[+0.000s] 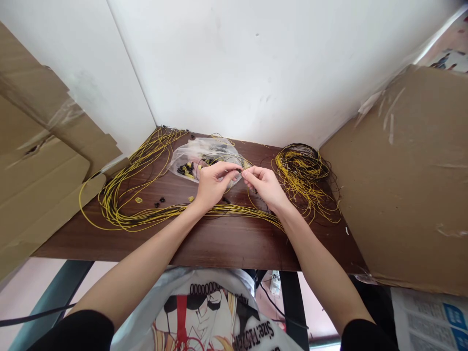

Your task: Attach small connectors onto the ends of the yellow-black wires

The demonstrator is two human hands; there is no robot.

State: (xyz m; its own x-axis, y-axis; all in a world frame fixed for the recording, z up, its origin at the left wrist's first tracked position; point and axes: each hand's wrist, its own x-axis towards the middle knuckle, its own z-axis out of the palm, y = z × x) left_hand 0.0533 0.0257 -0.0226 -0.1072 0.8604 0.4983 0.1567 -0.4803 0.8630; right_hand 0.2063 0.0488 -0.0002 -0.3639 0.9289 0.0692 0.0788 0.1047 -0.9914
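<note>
My left hand (pixel 214 184) is closed in a pinch on a small black connector (pixel 239 170) over the middle of the table. Facing it, my right hand (pixel 266 186) has thumb and forefinger pressed together against the same spot, around what looks like a thin wire; the fingertips hide most of it. A yellow wire (pixel 248 196) hangs below the right fingers. Just behind both hands lies a clear plastic bag (pixel 179 157) holding black and yellow connectors (pixel 186 169). Under my wrists runs a long bundle of yellow and black wires (pixel 171 212).
On the brown table (pixel 226 248), a tangled coil of wires (pixel 300 165) lies at right. Loose black pieces (pixel 159 202) and a yellow piece (pixel 138 200) sit at left. Cardboard (pixel 405 185) stands on the right, more cardboard (pixel 44 165) on the left, a white wall (pixel 237 73) behind.
</note>
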